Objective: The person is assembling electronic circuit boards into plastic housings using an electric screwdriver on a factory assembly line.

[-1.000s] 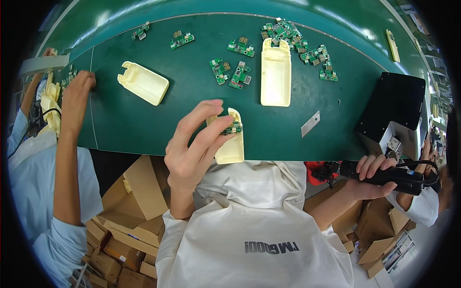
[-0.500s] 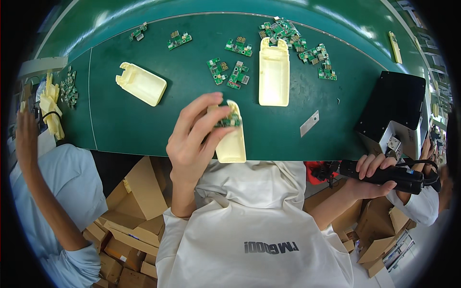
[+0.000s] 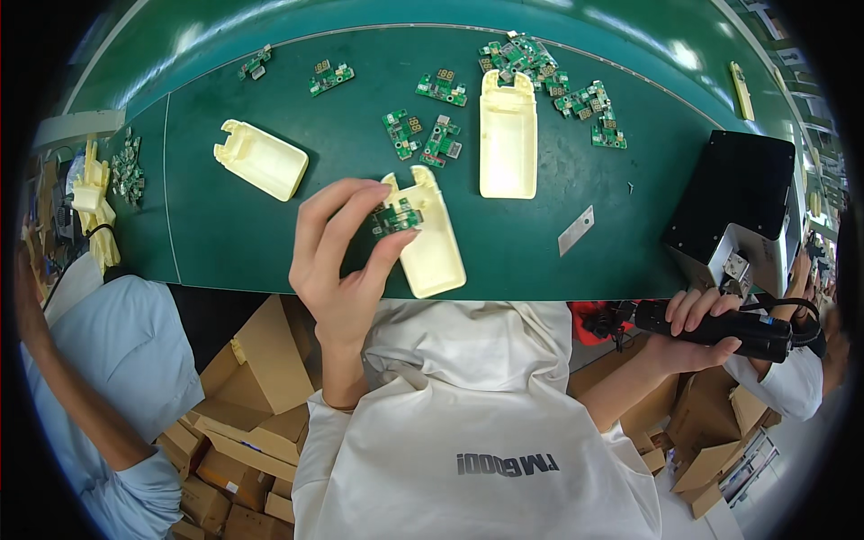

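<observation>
Between the thumb and fingers of my left hand (image 3: 335, 247) is a small green circuit board (image 3: 397, 219). It overlaps the notched upper end of a cream plastic housing half (image 3: 434, 247), which lies tilted by the table's near edge; whether the board rests in it I cannot tell. My right hand (image 3: 697, 326) is wrapped round a black corded electric screwdriver (image 3: 763, 337), held off the table's front edge at the right. Two more cream housing halves lie open side up: one housing (image 3: 508, 144) straight ahead, another housing (image 3: 263, 160) farther left.
Loose circuit boards (image 3: 441, 141) lie mid-table, with a heap of boards (image 3: 522, 58) behind. A black box-shaped device (image 3: 733, 193) stands at right, near a flat metal strip (image 3: 576, 230) and a screw (image 3: 630, 188). A co-worker's arm (image 3: 85, 396) is at left; cardboard boxes (image 3: 256, 378) stand below.
My left hand has drawn back slightly to the left, and the board shows more fully in its fingers. The near housing has turned a little. My right hand stays put with the screwdriver.
</observation>
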Demonstrator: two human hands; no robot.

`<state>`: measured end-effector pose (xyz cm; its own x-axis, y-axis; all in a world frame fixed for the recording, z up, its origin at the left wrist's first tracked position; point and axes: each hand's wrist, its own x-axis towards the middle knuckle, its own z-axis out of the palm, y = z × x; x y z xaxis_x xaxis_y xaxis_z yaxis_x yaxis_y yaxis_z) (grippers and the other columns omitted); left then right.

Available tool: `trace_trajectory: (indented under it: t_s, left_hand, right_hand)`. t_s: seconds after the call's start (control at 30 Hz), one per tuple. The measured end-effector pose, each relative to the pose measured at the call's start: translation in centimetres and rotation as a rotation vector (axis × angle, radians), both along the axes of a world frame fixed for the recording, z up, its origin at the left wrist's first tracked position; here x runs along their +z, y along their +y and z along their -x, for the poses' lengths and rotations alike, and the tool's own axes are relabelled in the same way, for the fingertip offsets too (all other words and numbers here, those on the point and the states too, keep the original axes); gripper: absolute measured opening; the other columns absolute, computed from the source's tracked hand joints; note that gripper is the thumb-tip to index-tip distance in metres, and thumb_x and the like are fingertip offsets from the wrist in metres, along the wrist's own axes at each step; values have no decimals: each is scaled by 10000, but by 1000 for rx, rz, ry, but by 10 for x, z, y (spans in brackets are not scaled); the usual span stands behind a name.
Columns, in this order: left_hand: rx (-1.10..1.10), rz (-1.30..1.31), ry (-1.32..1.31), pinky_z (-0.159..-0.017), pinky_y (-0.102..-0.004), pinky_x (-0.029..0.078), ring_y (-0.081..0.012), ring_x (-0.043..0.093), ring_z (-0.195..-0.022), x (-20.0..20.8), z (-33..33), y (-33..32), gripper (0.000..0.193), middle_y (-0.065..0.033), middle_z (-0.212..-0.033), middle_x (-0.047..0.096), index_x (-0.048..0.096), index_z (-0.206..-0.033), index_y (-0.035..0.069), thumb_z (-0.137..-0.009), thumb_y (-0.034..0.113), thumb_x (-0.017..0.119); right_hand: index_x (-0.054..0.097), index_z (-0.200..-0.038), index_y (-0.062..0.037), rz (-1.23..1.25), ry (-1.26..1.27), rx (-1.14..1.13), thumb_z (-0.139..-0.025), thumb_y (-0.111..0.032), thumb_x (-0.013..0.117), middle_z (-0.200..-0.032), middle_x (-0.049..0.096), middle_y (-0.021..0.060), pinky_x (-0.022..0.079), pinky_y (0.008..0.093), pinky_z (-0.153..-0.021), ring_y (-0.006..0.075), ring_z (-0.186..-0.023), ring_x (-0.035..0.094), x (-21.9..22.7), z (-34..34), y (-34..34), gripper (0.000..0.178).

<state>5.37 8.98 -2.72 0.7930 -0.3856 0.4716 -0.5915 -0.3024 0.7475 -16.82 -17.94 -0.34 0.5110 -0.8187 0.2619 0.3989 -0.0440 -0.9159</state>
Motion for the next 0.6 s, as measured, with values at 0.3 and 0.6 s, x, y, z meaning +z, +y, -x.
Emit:
trace_trajectory:
  t_s: [0.3,0.6]
  left_hand:
    - [383,-396,-50,-746,-353,472,-233,567,-868,24,7,7,341,-100,-989,600,638,-1087,28,-775,89,760]
    - [94,-314,362,-614,-356,447,-230,543,-692,15,16,2,227,-124,-861,542,551,-1038,20,-886,145,665]
  right_hand:
    - [419,-886,-91,-26,-8,9,-866,-562,621,-605,397,-4,328,226,-420,83,-423,385,1,-5,1,513]
    - [418,-884,-87,-52,-83,80,-864,-547,633,-602,394,-3,316,224,-410,83,-417,372,5,-8,4,508]
